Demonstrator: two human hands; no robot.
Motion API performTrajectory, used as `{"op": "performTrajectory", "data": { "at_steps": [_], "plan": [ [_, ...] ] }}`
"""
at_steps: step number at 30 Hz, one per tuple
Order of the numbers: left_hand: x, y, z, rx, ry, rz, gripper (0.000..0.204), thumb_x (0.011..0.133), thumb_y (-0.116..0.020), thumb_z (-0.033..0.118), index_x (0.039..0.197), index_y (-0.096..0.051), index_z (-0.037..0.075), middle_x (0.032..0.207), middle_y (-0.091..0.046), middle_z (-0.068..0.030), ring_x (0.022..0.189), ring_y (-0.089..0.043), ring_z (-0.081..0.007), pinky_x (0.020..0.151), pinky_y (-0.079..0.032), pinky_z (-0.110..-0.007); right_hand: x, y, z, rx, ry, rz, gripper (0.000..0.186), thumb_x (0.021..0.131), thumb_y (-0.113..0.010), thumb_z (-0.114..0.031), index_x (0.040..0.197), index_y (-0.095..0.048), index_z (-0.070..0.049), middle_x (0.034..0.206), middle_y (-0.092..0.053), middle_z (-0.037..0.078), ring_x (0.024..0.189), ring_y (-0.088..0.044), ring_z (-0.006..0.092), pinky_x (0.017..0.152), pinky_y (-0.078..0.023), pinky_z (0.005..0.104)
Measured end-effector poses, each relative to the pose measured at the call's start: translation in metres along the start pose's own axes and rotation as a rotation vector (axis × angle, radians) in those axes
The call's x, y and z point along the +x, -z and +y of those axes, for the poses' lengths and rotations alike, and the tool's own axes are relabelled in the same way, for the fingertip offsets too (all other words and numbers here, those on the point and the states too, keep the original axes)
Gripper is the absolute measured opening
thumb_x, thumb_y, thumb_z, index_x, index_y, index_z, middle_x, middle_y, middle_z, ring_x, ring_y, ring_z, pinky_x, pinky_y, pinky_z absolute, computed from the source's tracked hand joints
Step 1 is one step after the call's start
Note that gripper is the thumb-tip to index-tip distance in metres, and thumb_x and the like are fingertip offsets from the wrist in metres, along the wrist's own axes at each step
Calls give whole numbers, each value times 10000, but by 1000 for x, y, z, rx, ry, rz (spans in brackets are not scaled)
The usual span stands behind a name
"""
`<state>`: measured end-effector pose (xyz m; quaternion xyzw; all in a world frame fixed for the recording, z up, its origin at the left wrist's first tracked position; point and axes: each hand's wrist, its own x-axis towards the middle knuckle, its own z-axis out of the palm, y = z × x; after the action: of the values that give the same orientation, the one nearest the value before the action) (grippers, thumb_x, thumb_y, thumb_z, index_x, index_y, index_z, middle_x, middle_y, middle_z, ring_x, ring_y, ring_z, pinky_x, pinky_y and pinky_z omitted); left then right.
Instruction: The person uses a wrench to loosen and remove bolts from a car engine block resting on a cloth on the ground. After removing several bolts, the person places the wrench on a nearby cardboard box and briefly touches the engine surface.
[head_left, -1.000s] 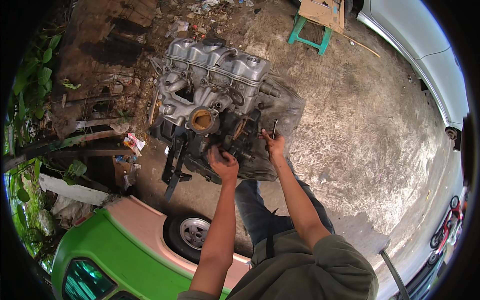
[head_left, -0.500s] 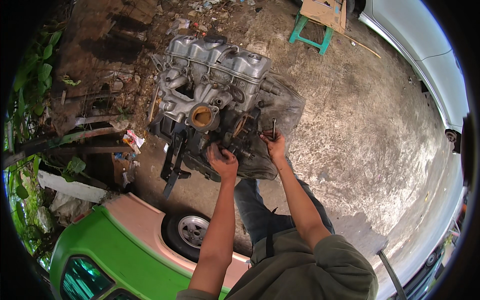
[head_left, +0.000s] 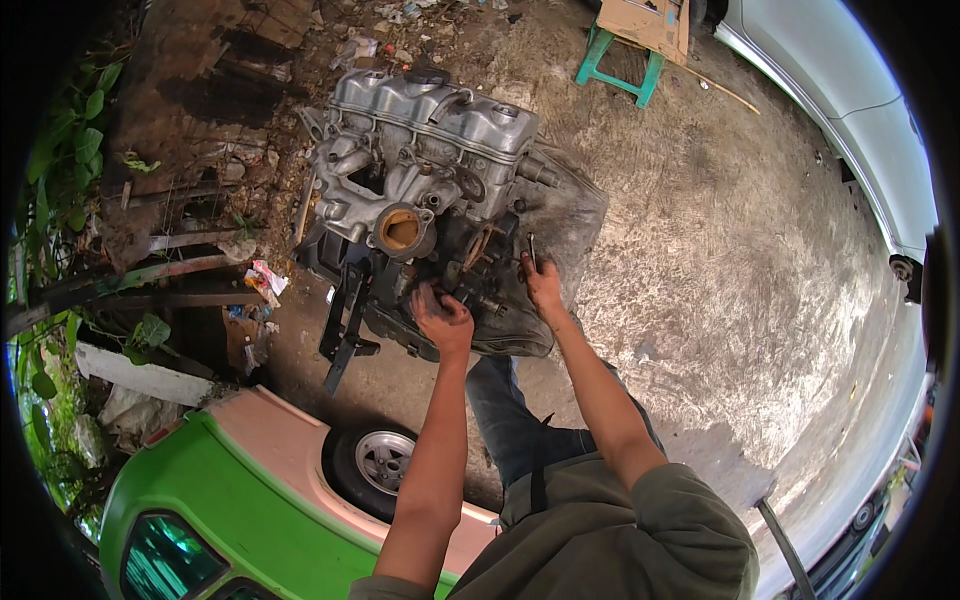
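Observation:
A greasy car engine (head_left: 430, 125) with a silver valve cover stands on the ground before me. My left hand (head_left: 443, 318) is at its dark lower front, fingers curled in against the parts there; what they grip, if anything, is hidden. To the right, my right hand (head_left: 543, 285) is closed around a slim metal tool, seemingly a wrench (head_left: 531, 250), which points up and away from me. That hand is held just beside the engine's dark front end. A round intake opening (head_left: 402, 230), brownish inside, lies above my left hand.
A green and pink car (head_left: 250, 500) is parked close at the lower left. A green stool (head_left: 645, 85) with cardboard on it stands at the far right, near a silver car (head_left: 850, 120). Black metal brackets (head_left: 345, 330) stick out left of the engine. Rubble and planks lie further left.
My right hand has turned and shifted slightly, tipping the wrench to the left. My left hand stays at nearly the same spot on the engine.

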<state>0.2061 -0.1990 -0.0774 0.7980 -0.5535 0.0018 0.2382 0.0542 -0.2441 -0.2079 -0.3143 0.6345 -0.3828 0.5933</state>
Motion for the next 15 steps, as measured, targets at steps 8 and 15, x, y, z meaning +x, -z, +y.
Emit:
{"op": "performTrajectory", "data": {
  "at_steps": [8,15],
  "plan": [
    [4,-1,4,-76,-67,104,288,823,-416,80,1003,-537,-109,923,-534,-287,876,-506,-461,836,-413,-566,9,-7,11,-134,-172,77,449,926,-591,-367,657,-543,-10,586,-529,32,523,-432,124,500,-337,308],
    [2,-7,-2,-89,-110,152,239,790,-421,58,957,-534,-69,845,-504,-250,795,-484,-437,797,-400,-560,-14,-1,-16,71,71,-29,475,932,-560,-426,716,-580,-4,601,-556,38,518,-453,121,482,-328,303]
  ]
}}
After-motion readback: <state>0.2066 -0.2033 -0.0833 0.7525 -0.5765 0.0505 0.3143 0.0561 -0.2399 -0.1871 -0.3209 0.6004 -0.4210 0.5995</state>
